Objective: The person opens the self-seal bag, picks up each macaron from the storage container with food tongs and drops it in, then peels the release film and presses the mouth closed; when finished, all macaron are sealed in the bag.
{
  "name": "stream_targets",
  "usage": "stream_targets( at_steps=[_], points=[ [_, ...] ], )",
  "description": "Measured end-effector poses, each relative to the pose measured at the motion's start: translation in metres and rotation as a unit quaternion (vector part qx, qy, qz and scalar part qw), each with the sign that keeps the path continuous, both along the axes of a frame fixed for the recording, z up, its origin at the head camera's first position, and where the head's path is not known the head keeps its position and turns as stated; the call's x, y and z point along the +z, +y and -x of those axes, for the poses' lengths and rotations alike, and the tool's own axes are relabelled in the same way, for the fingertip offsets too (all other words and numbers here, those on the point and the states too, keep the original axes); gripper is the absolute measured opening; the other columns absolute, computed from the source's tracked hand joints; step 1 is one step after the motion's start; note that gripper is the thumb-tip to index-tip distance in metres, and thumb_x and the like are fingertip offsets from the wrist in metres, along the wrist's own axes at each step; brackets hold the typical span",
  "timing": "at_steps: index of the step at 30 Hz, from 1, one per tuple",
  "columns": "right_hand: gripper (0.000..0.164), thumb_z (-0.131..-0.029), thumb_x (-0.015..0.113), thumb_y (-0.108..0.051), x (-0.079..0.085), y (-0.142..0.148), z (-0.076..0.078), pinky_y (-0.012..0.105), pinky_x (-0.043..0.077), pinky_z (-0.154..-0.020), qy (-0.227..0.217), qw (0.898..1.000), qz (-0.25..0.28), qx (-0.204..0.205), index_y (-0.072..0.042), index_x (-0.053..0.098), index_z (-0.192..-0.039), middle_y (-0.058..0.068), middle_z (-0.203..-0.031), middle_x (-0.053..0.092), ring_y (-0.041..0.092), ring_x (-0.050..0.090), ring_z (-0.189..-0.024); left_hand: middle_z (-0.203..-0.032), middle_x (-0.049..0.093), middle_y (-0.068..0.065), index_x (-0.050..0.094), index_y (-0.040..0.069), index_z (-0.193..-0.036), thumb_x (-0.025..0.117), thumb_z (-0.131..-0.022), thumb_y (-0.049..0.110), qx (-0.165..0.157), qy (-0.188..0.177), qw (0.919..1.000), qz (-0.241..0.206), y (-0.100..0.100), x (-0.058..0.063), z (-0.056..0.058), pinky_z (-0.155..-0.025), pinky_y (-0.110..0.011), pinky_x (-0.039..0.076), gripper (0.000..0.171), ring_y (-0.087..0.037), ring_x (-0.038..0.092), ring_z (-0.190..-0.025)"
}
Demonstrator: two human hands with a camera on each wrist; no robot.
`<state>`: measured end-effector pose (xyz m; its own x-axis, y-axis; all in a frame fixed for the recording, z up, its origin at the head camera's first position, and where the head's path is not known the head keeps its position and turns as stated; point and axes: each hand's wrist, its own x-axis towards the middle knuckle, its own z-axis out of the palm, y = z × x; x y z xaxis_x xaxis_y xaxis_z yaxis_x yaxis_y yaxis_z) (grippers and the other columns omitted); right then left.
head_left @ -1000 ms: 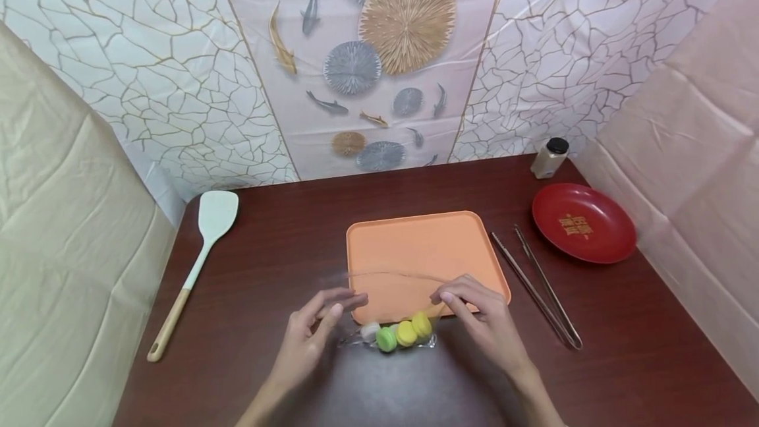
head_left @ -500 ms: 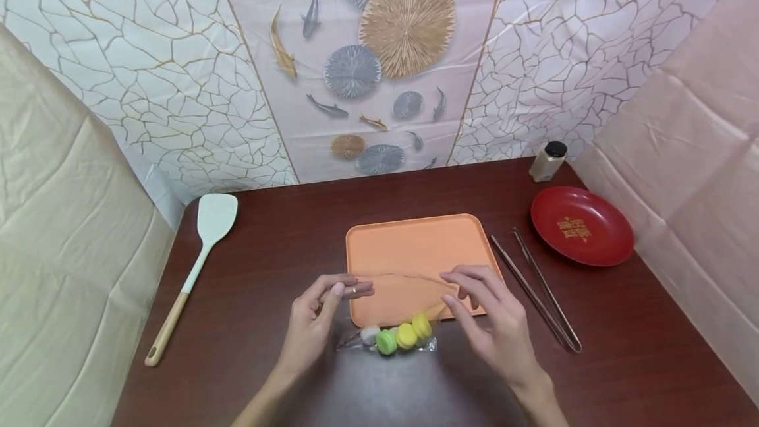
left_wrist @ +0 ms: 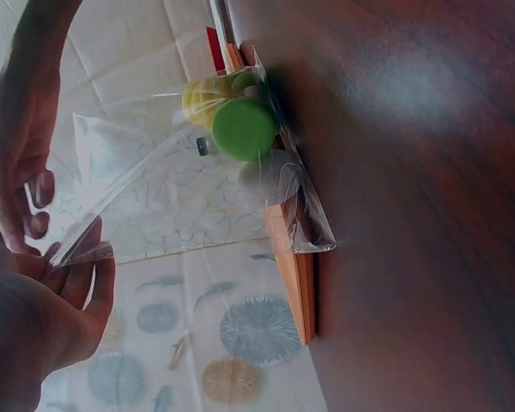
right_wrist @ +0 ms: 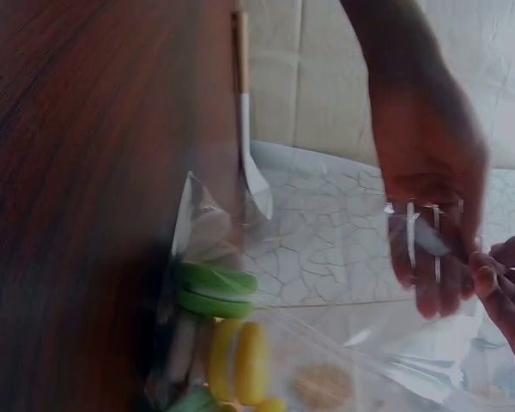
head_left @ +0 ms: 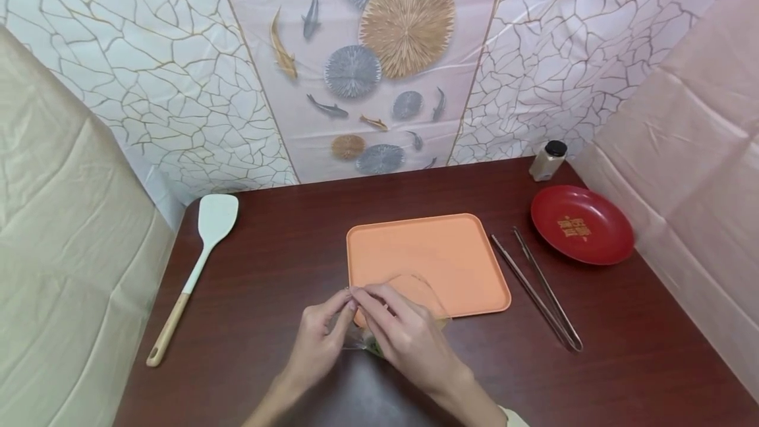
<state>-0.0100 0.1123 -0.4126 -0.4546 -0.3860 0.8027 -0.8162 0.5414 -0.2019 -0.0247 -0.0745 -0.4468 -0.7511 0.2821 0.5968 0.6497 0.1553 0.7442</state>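
Note:
A clear plastic bag (left_wrist: 154,180) stands in front of me, its bottom low at the tabletop. Macarons lie in its bottom: a green macaron (left_wrist: 243,129), a yellow macaron (right_wrist: 238,360) and a whitish macaron (left_wrist: 262,176) among them. At the bag's upper left corner, my left hand (head_left: 317,335) pinches the film between thumb and fingers. My right hand (head_left: 409,338) has its fingertips against the left ones and pinches the same edge. In the head view it hides most of the macarons.
Just behind the bag lies an orange tray (head_left: 415,249). Metal tongs (head_left: 563,321) rest right of it, near a red plate (head_left: 613,242) and a black-capped jar (head_left: 547,163). A white spatula (head_left: 218,216) with a wooden handle lies at the left.
My right hand has moved left from the bag's right side to meet the left hand at the upper left corner. The left hand has shifted slightly, and the bag's top edge is now bowed.

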Motion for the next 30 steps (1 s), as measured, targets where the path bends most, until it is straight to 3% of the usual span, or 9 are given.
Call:
stream_targets(
  at_steps=[3,10,17,21,25,30],
  points=[
    [0.031,-0.116,0.049,-0.009,-0.003,-0.003,0.005,0.007,0.055,-0.066,0.001,1.0,0.001,0.005,0.003,0.078,-0.123,0.007,-0.11,0.073,0.008,0.067,-0.075,-0.115,0.082,-0.021,0.075,-0.009,-0.123,0.06,-0.098,-0.023,0.007,0.008,0.9998,0.018,-0.002,0.001,-0.001,-0.1,-0.017,0.061,0.032,-0.016,0.078,-0.112],
    [0.029,-0.114,0.051,-0.004,-0.009,-0.007,0.016,0.011,0.06,-0.071,0.042,0.999,-0.023,0.012,0.007,0.078,-0.12,0.008,-0.104,0.073,0.01,0.071,-0.077,-0.119,0.082,-0.019,0.074,-0.008,-0.127,0.057,-0.103,-0.015,0.015,-0.002,0.9975,0.069,-0.007,0.001,-0.001,-0.097,-0.021,0.064,0.031,-0.024,0.08,-0.112],
    [0.026,-0.113,0.053,-0.004,-0.013,-0.002,0.024,0.018,0.066,-0.08,0.076,0.995,-0.054,0.031,0.004,0.077,-0.112,0.007,-0.099,0.075,0.011,0.075,-0.08,-0.102,0.083,-0.01,0.078,-0.003,-0.116,0.058,-0.101,-0.015,0.019,0.005,0.9965,0.081,-0.009,0.0,-0.001,-0.084,-0.024,0.067,0.028,-0.015,0.079,-0.095],
    [0.024,-0.113,0.054,-0.006,-0.014,-0.001,0.027,0.022,0.066,-0.08,0.076,0.995,-0.051,0.043,0.004,0.076,-0.109,0.005,-0.095,0.073,0.01,0.073,-0.075,-0.1,0.083,-0.007,0.079,0.002,-0.108,0.059,-0.101,-0.013,0.015,0.006,0.9965,0.082,-0.009,0.0,0.0,-0.081,-0.03,0.068,0.026,-0.014,0.078,-0.092],
    [0.021,-0.113,0.057,-0.008,-0.014,-0.002,0.028,0.025,0.066,-0.079,0.067,0.996,-0.04,0.048,0.002,0.075,-0.107,0.003,-0.092,0.072,0.008,0.071,-0.072,-0.095,0.081,-0.004,0.075,0.006,-0.096,0.059,-0.1,-0.014,0.007,0.018,0.9967,0.079,-0.009,0.0,0.001,-0.078,-0.028,0.067,0.026,-0.013,0.075,-0.088],
    [0.024,-0.115,0.054,-0.012,-0.016,-0.003,0.026,0.024,0.063,-0.075,0.0,0.998,0.005,0.055,-0.001,0.074,-0.105,0.001,-0.091,0.071,0.009,0.067,-0.073,-0.092,0.079,-0.005,0.075,0.006,-0.097,0.06,-0.096,-0.016,0.001,0.056,0.9954,0.078,-0.01,-0.002,0.003,-0.075,-0.021,0.062,0.026,-0.016,0.073,-0.082]
  ],
)
